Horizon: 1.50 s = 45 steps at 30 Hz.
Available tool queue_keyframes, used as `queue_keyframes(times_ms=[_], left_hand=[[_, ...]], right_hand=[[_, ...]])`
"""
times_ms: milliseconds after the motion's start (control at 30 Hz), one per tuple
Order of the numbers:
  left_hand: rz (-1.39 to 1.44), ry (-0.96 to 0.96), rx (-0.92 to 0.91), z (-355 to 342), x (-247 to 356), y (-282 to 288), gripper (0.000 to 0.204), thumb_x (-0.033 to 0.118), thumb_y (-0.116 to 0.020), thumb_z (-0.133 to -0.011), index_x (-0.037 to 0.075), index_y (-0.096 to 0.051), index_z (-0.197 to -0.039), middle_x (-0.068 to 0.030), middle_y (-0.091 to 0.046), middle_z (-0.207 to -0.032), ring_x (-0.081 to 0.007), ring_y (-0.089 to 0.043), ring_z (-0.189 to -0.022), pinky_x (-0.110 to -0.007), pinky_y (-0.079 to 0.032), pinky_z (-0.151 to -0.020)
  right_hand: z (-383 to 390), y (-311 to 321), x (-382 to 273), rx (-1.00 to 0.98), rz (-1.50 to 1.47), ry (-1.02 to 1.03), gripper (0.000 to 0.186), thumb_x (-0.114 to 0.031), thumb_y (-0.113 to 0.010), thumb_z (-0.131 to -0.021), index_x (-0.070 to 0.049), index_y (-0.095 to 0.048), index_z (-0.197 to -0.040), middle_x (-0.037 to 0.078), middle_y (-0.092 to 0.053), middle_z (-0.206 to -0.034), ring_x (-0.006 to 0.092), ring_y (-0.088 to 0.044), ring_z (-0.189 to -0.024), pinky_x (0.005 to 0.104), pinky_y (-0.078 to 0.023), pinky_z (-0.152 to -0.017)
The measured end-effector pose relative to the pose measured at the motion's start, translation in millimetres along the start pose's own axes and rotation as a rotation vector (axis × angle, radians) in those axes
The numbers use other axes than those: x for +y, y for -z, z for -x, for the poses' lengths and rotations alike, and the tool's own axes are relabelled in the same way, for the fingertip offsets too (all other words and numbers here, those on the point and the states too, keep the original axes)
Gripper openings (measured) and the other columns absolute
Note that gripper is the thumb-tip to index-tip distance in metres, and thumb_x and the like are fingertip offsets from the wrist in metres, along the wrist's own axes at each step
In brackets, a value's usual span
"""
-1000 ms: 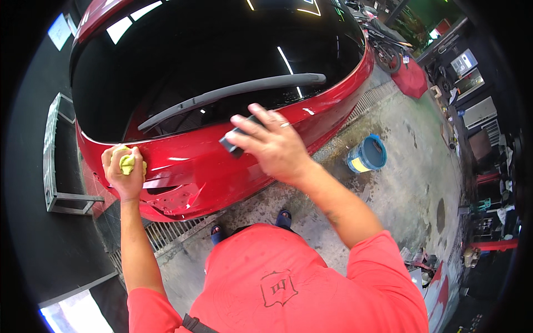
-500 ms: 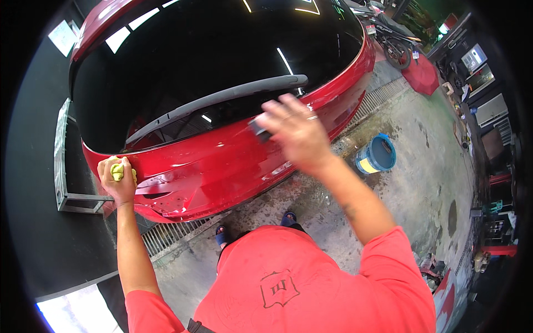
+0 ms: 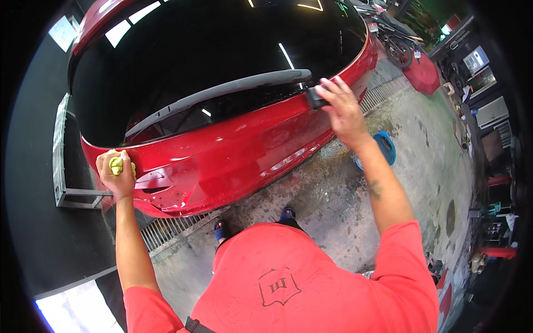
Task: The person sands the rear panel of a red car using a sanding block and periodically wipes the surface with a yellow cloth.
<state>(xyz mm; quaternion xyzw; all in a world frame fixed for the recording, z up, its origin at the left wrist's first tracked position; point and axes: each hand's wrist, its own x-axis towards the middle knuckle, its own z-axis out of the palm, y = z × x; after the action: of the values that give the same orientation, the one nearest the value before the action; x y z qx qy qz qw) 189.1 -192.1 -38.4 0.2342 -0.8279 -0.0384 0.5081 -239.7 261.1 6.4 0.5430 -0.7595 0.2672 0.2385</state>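
Red car (image 3: 233, 155), rear end, fills the upper middle of the view; its dark rear window (image 3: 211, 61) takes most of the top, glossy with light reflections, and a grey wiper arm (image 3: 222, 91) runs slantwise across the lower edge of the glass. Below the car, wet grey concrete floor (image 3: 322, 194) with a metal drain grate (image 3: 172, 230) running under the bumper edge. Person in a red shirt (image 3: 288, 277) stands right behind the car, both arms reaching forward, dark sandals (image 3: 222, 230) showing just past the shirt. Blue bucket (image 3: 386, 147) sits on the floor to the right, partly hidden behind the right forearm. Metal frame (image 3: 69, 194) stands at the left beside the car corner. Red cover (image 3: 422, 75) over something lies further back at upper right, near parked motorbikes (image 3: 397, 39), too small to tell more. Right hand (image 3: 344, 108) is up at the right end of the window's lower edge, fingers curled loosely over a small black block (image 3: 315, 99), pressing it against the car where glass meets red paint, just right of the wiper's tip. Left hand (image 3: 116, 175) is closed in a fist around a small yellow-green cloth (image 3: 117, 164), resting on the left corner of the red bodywork, well apart from the right hand. Cloth mostly hidden in the fist, only a bunched bit shows.
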Motion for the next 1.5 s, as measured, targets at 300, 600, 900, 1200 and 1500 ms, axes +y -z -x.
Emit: queue_keyframes(times_ms=[300,600,900,1200,1500], left_hand=[[0.025,-0.024,-0.013,-0.4,-6.2,-1.5,0.014,0.006,-0.088,-0.092,0.004,-0.075,-0.098,-0.0149,-0.074,-0.105,-0.0336,-0.071,-0.102,-0.047,-0.058,-0.094],[0.023,-0.015,0.013,2.8,-3.4,-2.2,0.014,0.005,-0.087,-0.091,0.005,-0.075,-0.097,-0.0134,-0.075,-0.103,-0.0322,-0.071,-0.101,-0.047,-0.057,-0.093],[0.005,-0.034,0.011,2.3,-1.4,4.4,0.014,0.005,-0.088,-0.091,0.006,-0.076,-0.097,-0.0133,-0.075,-0.102,-0.0323,-0.071,-0.101,-0.046,-0.058,-0.093],[0.042,-0.048,-0.002,0.6,-3.9,-2.4,0.013,0.007,-0.088,-0.094,0.003,-0.076,-0.098,-0.0146,-0.076,-0.106,-0.0328,-0.073,-0.101,-0.045,-0.059,-0.094],[0.049,-0.015,0.003,2.9,-3.8,-5.2,0.013,0.009,-0.089,-0.093,0.005,-0.077,-0.098,-0.0127,-0.076,-0.104,-0.0327,-0.072,-0.102,-0.046,-0.058,-0.094]], right_hand=[[-3.7,-91.6,-189.9,0.037,-0.103,0.229,0.042,-0.011,-0.072,-0.101,-0.027,-0.081,-0.139,0.003,-0.07,-0.157,0.0373,-0.054,-0.158,0.059,-0.044,-0.13],[12.6,-57.0,-107.2,0.082,-0.014,0.136,0.043,-0.004,-0.074,-0.096,-0.02,-0.08,-0.135,0.007,-0.072,-0.151,0.0395,-0.056,-0.152,0.0578,-0.043,-0.129],[19.4,-30.3,-49.7,0.058,0.063,0.103,0.052,0.001,-0.076,-0.096,-0.019,-0.077,-0.144,0.007,-0.07,-0.156,0.0413,-0.054,-0.156,0.0558,-0.044,-0.132],[-11.3,-91.1,-201.1,-0.019,-0.104,0.177,0.044,-0.008,-0.072,-0.098,-0.026,-0.077,-0.138,0.004,-0.069,-0.158,0.0383,-0.052,-0.159,0.0634,-0.041,-0.13],[11.8,-1.2,-3.6,-0.035,0.018,-0.067,0.06,0.003,-0.077,-0.093,-0.019,-0.075,-0.149,0.013,-0.07,-0.161,0.0474,-0.055,-0.156,0.0571,-0.041,-0.134]])
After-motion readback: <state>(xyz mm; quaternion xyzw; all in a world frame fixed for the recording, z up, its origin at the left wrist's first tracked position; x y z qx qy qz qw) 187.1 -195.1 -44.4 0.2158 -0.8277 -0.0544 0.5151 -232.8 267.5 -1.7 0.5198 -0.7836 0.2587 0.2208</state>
